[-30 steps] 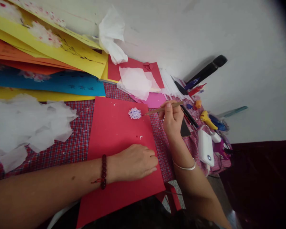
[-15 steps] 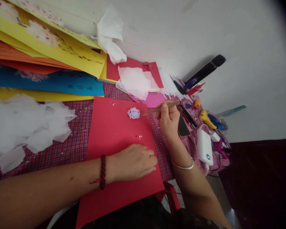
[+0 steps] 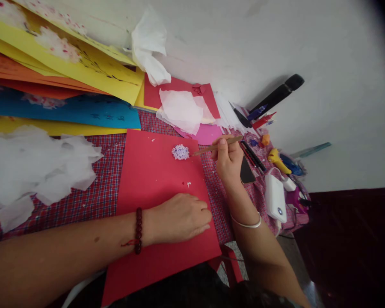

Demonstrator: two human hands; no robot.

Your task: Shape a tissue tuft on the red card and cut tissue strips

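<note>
A sheet of red paper (image 3: 160, 179) lies on the checked cloth in front of me. Near its upper right edge sits a small round clump of white and violet paper bits (image 3: 180, 152). My right hand (image 3: 227, 158) pinches a thin wooden stick (image 3: 205, 149), whose narrow tip points at the clump's right side; whether the two touch is unclear. My left hand (image 3: 181, 217) rests on the lower part of the red paper, its fingers curled in and the palm hidden. Between the left hand and the clump lie a few tiny scraps (image 3: 188, 184).
Torn white tissue (image 3: 41, 167) covers the cloth at left, below stacked yellow, orange and blue sheets (image 3: 70, 115). More tissue (image 3: 179, 109) lies beyond the red paper. At right are a dark flat object (image 3: 247, 172), pens (image 3: 253, 155) and a white power bank (image 3: 275, 197). A wall stands behind.
The wooden stick and my right hand have shifted very slightly to the right. My left hand and the clump have stayed in place.
</note>
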